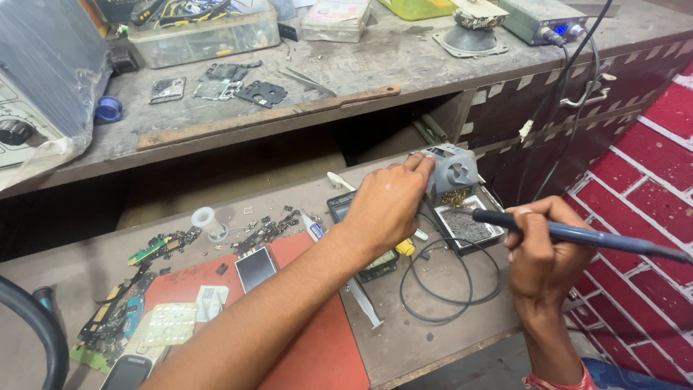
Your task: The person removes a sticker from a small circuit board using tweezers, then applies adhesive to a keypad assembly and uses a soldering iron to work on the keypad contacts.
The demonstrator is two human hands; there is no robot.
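Cluttered repair bench, soldering iron (577,235) pen-held in the right hand (538,253), tip over the stand's tray (469,225).
Left hand (386,206) grips the grey soldering stand (451,173) just behind that tray; the iron looks light and stiff, best held by its insulated blue handle, away from the tip.

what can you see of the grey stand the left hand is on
The stand is a small grey cage-like holder, seemingly metal, with round side openings and brassy wool showing beneath. It sits upright at the back of a dark tray on the workbench. The left hand touches its top; the soldering iron in the right hand points toward it.
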